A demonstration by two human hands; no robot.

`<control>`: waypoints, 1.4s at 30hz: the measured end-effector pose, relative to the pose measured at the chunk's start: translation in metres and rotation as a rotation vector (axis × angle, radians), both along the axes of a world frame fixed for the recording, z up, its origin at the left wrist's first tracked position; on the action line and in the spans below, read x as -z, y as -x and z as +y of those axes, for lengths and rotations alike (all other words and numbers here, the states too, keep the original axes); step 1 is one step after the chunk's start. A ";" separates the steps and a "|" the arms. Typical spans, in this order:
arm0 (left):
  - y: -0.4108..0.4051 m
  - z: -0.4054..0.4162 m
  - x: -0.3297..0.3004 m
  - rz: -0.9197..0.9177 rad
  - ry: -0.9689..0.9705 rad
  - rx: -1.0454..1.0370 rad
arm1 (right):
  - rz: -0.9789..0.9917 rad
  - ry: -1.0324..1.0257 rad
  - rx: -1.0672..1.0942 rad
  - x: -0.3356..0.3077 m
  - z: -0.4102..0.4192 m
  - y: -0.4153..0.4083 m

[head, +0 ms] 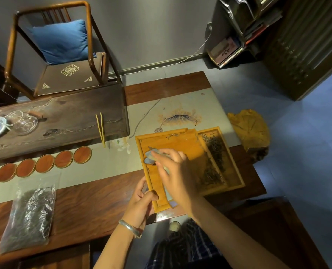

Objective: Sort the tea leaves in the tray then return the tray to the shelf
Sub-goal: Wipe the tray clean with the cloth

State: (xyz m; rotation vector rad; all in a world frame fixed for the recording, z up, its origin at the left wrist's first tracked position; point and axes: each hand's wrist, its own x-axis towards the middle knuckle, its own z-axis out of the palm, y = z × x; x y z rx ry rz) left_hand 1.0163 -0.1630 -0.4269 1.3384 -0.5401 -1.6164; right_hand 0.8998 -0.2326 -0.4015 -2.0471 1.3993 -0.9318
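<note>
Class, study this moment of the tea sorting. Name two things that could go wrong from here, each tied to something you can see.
1. The upper tray lies tilted across the lower tray, steadied only by the left hand at its near rim; it may slip.
2. The tea leaves are heaped at its low right side, so the right hand might push some over.

Two trays overlap under the right hand. Left of the left hand lie one bag of tea, six coasters in a row and one pair of tongs. Beyond stands one chair.
</note>
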 end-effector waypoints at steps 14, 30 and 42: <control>0.002 0.009 -0.005 -0.010 -0.010 0.116 | 0.186 -0.076 0.108 0.033 -0.033 0.007; -0.001 -0.006 0.003 -0.004 -0.049 0.089 | 0.093 -0.005 -0.010 0.006 -0.032 -0.012; 0.002 0.000 0.003 0.011 -0.037 0.131 | 0.292 -0.063 0.023 0.027 -0.040 -0.015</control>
